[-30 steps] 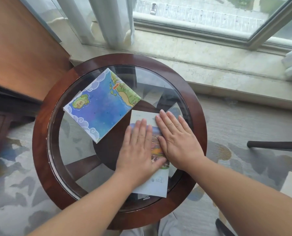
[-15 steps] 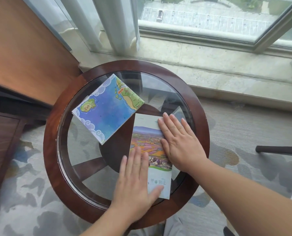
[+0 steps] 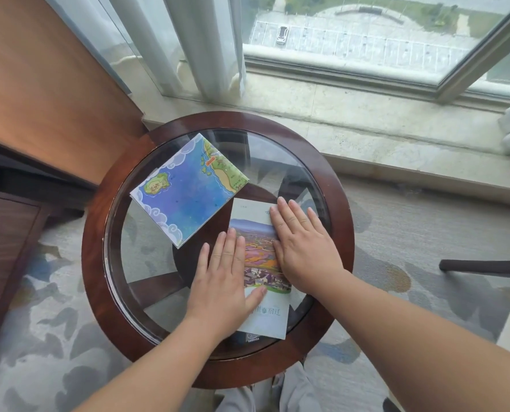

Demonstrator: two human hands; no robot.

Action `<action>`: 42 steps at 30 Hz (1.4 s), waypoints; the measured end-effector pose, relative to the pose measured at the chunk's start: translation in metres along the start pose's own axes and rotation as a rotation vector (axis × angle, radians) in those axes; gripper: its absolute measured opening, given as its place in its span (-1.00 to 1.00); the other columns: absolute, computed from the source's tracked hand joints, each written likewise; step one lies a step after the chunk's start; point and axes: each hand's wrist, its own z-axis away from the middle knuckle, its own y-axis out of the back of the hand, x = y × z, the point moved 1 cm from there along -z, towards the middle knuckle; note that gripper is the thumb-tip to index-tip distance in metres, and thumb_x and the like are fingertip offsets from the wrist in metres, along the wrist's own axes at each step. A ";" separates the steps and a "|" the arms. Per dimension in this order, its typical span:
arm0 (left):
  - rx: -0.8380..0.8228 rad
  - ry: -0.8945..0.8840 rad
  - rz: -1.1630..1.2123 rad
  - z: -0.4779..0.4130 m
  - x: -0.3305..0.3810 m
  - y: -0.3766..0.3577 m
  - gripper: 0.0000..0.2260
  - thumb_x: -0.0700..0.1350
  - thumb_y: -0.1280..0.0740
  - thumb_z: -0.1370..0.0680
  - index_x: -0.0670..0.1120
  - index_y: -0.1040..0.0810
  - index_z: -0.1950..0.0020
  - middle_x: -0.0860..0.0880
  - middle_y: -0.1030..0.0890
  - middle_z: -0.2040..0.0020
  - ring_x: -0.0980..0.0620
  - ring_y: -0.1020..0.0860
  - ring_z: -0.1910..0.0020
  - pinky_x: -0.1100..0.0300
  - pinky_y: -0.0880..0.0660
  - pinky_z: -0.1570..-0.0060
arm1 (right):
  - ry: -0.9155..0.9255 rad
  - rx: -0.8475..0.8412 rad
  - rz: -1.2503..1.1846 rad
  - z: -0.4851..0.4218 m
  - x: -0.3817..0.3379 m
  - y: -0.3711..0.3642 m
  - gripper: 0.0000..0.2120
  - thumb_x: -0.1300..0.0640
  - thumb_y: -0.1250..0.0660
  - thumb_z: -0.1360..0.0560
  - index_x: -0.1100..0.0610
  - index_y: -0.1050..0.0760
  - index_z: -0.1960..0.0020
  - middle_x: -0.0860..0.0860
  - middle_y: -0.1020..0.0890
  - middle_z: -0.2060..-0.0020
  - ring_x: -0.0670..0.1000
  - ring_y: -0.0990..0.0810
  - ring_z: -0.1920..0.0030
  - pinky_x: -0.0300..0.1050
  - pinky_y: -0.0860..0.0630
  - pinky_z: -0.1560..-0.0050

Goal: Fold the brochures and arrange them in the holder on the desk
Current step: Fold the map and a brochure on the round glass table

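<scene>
both hands lie flat on the tall brochure (image 3: pixel 258 257) with the field picture on it. the left hand (image 3: pixel 222 281) has its fingers straight and close together. it presses on the left side of the paper, with the thumb across the lower part. the right hand (image 3: pixel 305 248) is flat too, with fingers straight and a little spread. it presses on the right side and the top corner. neither hand grips anything; they only push down. the tall brochure lies on the round bench (image 3: pixel 94 233), right under both hands, and its bottom end sticks out past the left thumb, toward the person.

up and to the left of the left hand lies the blue map brochure (image 3: pixel 185 188). it looks folded already, into a neat flat shape.

so i think the folding part is nearly done. one looks folded, and this one looks like it is getting its crease pressed flat. no holder shows anywhere, so i cannot tell where it is. putting both brochures in the holder is left to do.
</scene>
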 end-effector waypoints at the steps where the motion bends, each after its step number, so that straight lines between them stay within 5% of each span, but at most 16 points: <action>1: 0.000 0.009 0.006 -0.001 0.001 0.003 -0.17 0.36 0.11 -0.50 -0.19 0.13 -0.57 -0.16 0.14 -0.58 -0.10 0.16 -0.56 -0.10 0.18 -0.51 | -0.014 0.000 -0.013 0.001 -0.002 0.004 -0.42 -0.08 0.10 -0.66 0.09 0.14 -0.61 0.02 0.10 -0.59 0.01 0.17 -0.58 -0.02 0.28 -0.52; 6: 0.031 0.033 0.191 0.005 0.005 0.026 -0.33 0.16 -0.14 -0.56 -0.09 -0.01 -0.58 -0.09 0.00 -0.59 -0.05 0.09 -0.57 -0.01 0.15 -0.51 | -0.055 -0.007 -0.158 0.015 -0.017 0.029 -0.41 -0.02 -0.06 -0.62 0.16 -0.02 -0.59 0.09 -0.04 -0.58 0.06 0.04 -0.57 0.00 0.10 -0.56; 12: -0.023 0.077 0.256 0.023 -0.005 0.051 -0.40 0.08 -0.17 -0.57 -0.03 -0.07 -0.56 -0.04 -0.12 -0.56 -0.01 -0.05 -0.54 0.04 -0.04 -0.49 | -0.100 -0.036 -0.244 0.062 -0.021 0.053 -0.45 -0.01 -0.13 -0.59 0.12 -0.16 -0.53 0.04 -0.18 -0.53 0.03 -0.09 -0.53 -0.07 -0.07 -0.51; 16: 0.049 0.226 0.250 -0.002 -0.046 0.064 -0.41 0.04 -0.22 -0.56 -0.04 -0.13 -0.54 -0.07 -0.21 -0.52 -0.05 -0.16 -0.50 -0.03 -0.18 -0.41 | -0.120 -0.064 -0.238 0.071 -0.026 0.042 -0.40 -0.03 -0.14 -0.58 0.06 -0.09 -0.57 0.01 -0.11 -0.56 0.01 -0.04 -0.55 -0.08 -0.04 -0.53; 23: -0.095 0.216 0.102 -0.038 -0.091 0.041 -0.42 0.08 -0.14 -0.61 0.13 0.03 -0.57 -0.07 0.02 -0.59 -0.10 0.02 -0.56 -0.11 -0.14 -0.44 | -0.106 -0.172 -0.169 0.066 -0.041 -0.002 -0.20 -0.22 -0.25 -0.51 -0.10 0.10 -0.59 0.00 0.15 -0.58 0.13 0.11 -0.57 0.01 0.08 -0.54; 30: 0.012 0.220 0.088 -0.046 -0.118 0.042 -0.55 0.01 -0.17 -0.56 0.02 -0.26 -0.45 -0.06 -0.09 -0.58 -0.10 -0.01 -0.56 -0.11 -0.04 -0.48 | -0.101 -0.195 -0.126 0.066 -0.041 -0.013 -0.19 -0.20 -0.28 -0.50 -0.12 0.09 -0.59 0.01 0.17 -0.59 0.13 0.19 -0.57 -0.01 0.16 -0.52; 37: -0.036 0.230 0.185 -0.041 -0.093 0.029 -0.43 0.18 -0.09 -0.60 0.19 0.07 -0.56 -0.08 0.08 -0.60 -0.12 0.10 -0.56 -0.18 -0.06 -0.45 | -0.099 -0.232 -0.131 0.068 -0.048 -0.012 -0.20 -0.15 -0.27 -0.51 -0.12 0.11 -0.59 -0.01 0.21 -0.58 0.11 0.23 -0.57 -0.05 0.22 -0.49; 42: -0.035 0.207 0.211 -0.048 -0.123 0.039 -0.55 0.17 -0.11 -0.59 0.15 -0.22 -0.48 -0.03 -0.02 -0.59 -0.08 0.06 -0.56 -0.19 0.02 -0.46 | -0.097 -0.250 -0.133 0.066 -0.050 -0.011 -0.22 -0.15 -0.27 -0.51 -0.12 0.09 -0.58 0.00 0.21 -0.58 0.12 0.23 -0.57 -0.04 0.18 -0.51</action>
